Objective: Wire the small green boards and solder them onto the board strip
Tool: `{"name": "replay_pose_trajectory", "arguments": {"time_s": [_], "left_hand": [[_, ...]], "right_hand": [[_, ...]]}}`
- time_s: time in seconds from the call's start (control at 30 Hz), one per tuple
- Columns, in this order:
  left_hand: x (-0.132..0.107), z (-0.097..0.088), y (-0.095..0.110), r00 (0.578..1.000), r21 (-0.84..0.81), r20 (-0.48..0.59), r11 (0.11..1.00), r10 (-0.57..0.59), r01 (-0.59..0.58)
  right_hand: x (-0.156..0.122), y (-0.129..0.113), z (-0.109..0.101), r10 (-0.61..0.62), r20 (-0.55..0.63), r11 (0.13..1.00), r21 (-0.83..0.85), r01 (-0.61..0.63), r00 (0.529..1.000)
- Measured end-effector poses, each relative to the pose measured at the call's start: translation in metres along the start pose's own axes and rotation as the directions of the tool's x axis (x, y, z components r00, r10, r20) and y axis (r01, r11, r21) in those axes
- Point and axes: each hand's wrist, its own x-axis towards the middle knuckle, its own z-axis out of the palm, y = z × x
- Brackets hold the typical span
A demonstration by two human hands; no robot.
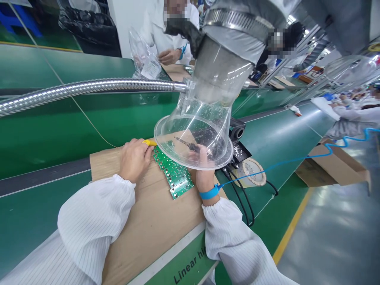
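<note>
Soldering iron is what the right hand has on my feed, fingers curled round its dark grip and the tip angled toward the green circuit board. I'm seeing all that through a clear acrylic fume hood hanging right over the board, and it's pretty speckled, so the fine detail is rough from here.

Left hand sits just left of the board, thumb and fingers pinching a yellow-handled tool. Can't tell what the tool is, since its end is hidden behind the fingers.

The board lies flat on a cardboard sheet, between the two hands. Just right of the board, a blue wrist strap circles the right wrist, with a blue coiled cord running away from it. A steel gooseneck hose heads off left from the hood. Well beyond the board, a co-worker's hand rests near a clear plastic bag.
</note>
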Motion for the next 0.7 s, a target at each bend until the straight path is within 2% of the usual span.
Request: {"name": "replay_pose_trajectory", "arguments": {"time_s": [0.17, 0.7], "left_hand": [[0.0, -0.0012, 0.0007, 1.0, 0.004, -0.01, 1.0, -0.009, 0.009], [0.0001, -0.0007, 0.0009, 1.0, -0.027, -0.017, 1.0, -0.005, 0.004]], "right_hand": [[0.0008, 0.0012, -0.001, -0.028, 0.001, 1.0, 0.007, 0.028, 1.0], [-0.0002, 0.0004, -0.0004, 0.002, 0.024, 0.999, 0.036, -0.002, 1.0]]}}
